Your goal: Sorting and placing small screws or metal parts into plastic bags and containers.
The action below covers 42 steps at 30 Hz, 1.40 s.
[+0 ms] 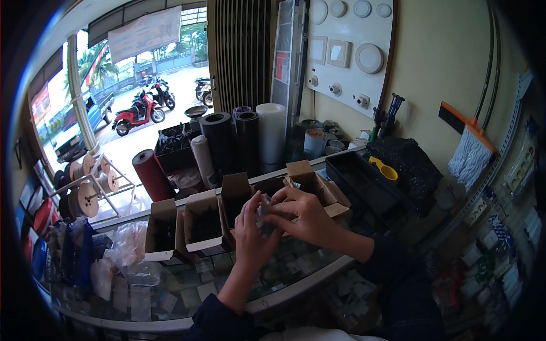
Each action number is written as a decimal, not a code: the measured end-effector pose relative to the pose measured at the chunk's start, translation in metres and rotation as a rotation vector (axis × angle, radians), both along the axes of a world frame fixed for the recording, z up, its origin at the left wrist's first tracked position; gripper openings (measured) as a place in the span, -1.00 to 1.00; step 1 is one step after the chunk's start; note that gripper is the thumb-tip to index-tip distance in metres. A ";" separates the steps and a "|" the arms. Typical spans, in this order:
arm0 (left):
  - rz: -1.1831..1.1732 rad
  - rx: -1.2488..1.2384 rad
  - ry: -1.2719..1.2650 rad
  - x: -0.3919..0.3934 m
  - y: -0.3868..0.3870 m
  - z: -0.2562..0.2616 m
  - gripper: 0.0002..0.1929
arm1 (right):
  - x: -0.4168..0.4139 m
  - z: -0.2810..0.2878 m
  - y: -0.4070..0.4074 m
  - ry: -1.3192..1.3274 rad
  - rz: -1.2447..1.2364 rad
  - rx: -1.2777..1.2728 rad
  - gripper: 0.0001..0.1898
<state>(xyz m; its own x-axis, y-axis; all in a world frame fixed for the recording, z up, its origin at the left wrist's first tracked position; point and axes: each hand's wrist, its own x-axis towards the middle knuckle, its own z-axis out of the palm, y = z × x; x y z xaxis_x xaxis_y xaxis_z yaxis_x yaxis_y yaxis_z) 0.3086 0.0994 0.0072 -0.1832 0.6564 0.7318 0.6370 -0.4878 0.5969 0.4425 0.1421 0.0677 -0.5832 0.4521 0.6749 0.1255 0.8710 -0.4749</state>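
Between my two hands, above the glass counter, is a small clear plastic bag (265, 209). My left hand (251, 232) holds it from the left side, fingers pointing up. The fingers of my right hand (305, 217) pinch its upper part; what is inside the bag cannot be made out. Open cardboard boxes stand in a row just beyond my hands. The left box (163, 232) and the box beside it (204, 226) hold small dark parts. A third box (235, 194) has its flap raised, and the right box (318, 187) is partly behind my right hand.
Clear plastic bags (130, 251) lie on the glass counter (273, 294) at left. A black tray (362, 183) and a yellow tape roll (383, 169) are at right. Upright rolls of sheeting (216, 140) line the far side. A mop (471, 155) hangs on the right wall.
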 end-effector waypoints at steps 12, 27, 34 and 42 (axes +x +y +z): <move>-0.077 0.031 -0.019 -0.004 0.005 -0.002 -0.36 | 0.007 0.008 0.000 -0.051 0.074 -0.136 -0.63; -0.179 -0.045 -0.112 -0.004 0.001 -0.003 -0.49 | 0.045 0.035 0.041 -0.180 -0.029 -0.173 -0.69; -0.158 -0.038 -0.098 -0.005 0.004 -0.002 -0.49 | 0.074 -0.004 0.105 -1.128 -0.413 -0.011 -0.59; -0.132 -0.047 -0.086 -0.009 0.004 0.000 -0.50 | 0.073 -0.020 0.121 -0.797 0.087 -0.363 -0.70</move>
<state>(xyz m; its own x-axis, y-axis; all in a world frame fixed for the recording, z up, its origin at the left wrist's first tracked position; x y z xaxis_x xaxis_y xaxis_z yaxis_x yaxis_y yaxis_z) 0.2992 0.1030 0.0069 -0.1539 0.7122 0.6848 0.5149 -0.5337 0.6708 0.5152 0.2633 0.0481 -0.8619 0.4915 -0.1246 0.4779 0.7053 -0.5236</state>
